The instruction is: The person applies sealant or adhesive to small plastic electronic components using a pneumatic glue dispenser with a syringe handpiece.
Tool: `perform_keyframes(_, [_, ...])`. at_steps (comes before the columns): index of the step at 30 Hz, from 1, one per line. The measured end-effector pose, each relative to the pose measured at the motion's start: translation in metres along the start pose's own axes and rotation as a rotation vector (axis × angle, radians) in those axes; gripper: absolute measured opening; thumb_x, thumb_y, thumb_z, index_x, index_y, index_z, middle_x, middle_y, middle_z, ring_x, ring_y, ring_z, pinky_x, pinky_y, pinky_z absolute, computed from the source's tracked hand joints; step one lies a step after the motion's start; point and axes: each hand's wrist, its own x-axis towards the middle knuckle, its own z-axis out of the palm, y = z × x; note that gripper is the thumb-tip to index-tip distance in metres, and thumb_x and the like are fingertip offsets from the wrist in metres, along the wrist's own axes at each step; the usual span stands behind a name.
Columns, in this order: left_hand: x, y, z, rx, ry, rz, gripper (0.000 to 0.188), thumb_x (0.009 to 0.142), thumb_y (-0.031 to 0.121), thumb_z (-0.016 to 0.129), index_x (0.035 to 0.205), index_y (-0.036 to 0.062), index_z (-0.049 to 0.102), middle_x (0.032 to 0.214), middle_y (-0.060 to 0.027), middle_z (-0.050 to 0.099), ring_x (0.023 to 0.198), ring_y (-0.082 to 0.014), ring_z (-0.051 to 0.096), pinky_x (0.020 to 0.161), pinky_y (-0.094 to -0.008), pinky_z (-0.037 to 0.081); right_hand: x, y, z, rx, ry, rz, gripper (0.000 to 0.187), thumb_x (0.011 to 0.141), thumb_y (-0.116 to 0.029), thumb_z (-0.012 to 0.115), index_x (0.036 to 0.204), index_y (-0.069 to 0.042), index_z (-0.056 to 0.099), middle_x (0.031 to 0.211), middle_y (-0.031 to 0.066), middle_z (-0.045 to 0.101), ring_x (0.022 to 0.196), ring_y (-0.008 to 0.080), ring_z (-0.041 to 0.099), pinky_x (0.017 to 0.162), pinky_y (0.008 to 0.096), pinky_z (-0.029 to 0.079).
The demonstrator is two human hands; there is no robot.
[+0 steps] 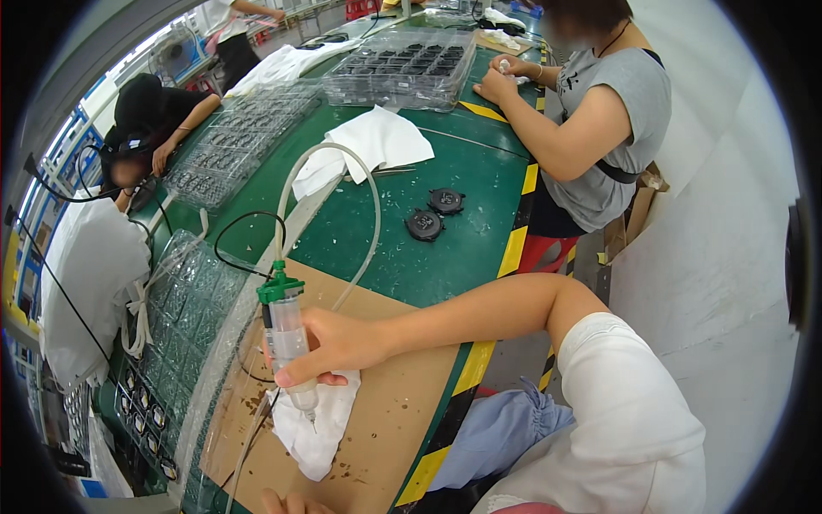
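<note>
My right hand is closed around a clear dispensing syringe with a green cap. The syringe points down, its thin needle tip just over a crumpled white cloth. From the cap a pale flexible tube loops up and back down behind my wrist. My left hand shows only a few fingers at the lower edge, by the brown cardboard sheet; what it holds, if anything, is out of sight. The cloth lies on that cardboard, which has dark wet spots.
Two black round watch-like cases lie on the green table, beyond my forearm. A white cloth and tweezers are farther back. Clear trays of dark parts stand along the left and far side. Co-workers sit at the right and left.
</note>
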Motion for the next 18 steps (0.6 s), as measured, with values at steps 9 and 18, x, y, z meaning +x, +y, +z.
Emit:
perform_keyframes(9, [0.003, -0.005, -0.002, 0.043, -0.001, -0.041, 0.026, 0.069, -0.002, 0.059, 0.089, 0.0074, 0.045, 0.087, -0.0078, 0.052, 0.061, -0.0197, 0.052, 0.052, -0.0273, 0.042, -0.002, 0.0, 0.0, 0.017, -0.012, 0.045, 0.029, 0.072, -0.021, 0.063, 0.086, -0.004, 0.044, 0.067, 0.0042, 0.052, 0.039, 0.0064, 0.041, 0.033, 0.0198, 0.032])
perform_keyframes(18, [0.005, -0.008, 0.009, 0.306, 0.251, -0.105, 0.032, 0.072, 0.004, 0.057, 0.099, 0.0081, 0.04, 0.083, -0.0055, 0.047, 0.057, -0.0158, 0.042, 0.052, -0.0265, 0.035, -0.002, -0.001, -0.002, 0.021, -0.003, 0.037, 0.028, 0.071, -0.02, 0.063, 0.083, -0.003, 0.044, 0.064, 0.004, 0.051, 0.037, 0.0063, 0.04, 0.033, 0.02, 0.031])
